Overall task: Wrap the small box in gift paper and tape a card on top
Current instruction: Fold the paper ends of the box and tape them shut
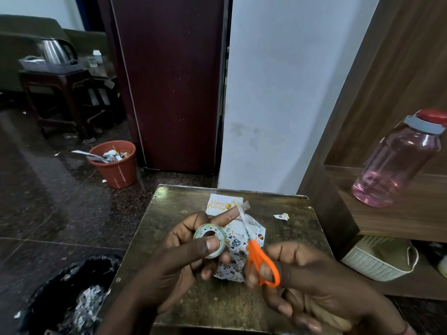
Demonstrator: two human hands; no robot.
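Both hands sit closest to the lens, raised above the desk (285, 213). Left hand (183, 257) grips the tape roll (210, 240), thumb pressed on the roll's near rim and fingers curled behind it; its index finger extends forward and to the right, and a strip of clear tape (242, 209) runs from the roll toward that fingertip. Right hand (314, 281) holds the orange-handled scissors (258, 252), fingers through the loops. Blades point up and away, slightly to the left, and cross the drawn strip near its far end. How far the blades are parted cannot be told.

Wrapped box (242, 250) rests on the desk directly beneath and between the two hands, already covered in patterned gift paper. Its far end shows folded flaps. Long axis runs roughly away from the person. Birthday card (220, 204) lies flat on the desk just beyond the box, apart from it, not yet on top.

Judgement: the step in hand is cutting a length of tape. The critical relation is blade against strip: the scissors meet the tape at an angle, on the right-hand side of the extended index finger. That fingertip lies near the blades and is at risk. Once the strip is cut, the left hand is nearer the card.

A small paper scrap (281, 216) lies on the desk to the right.
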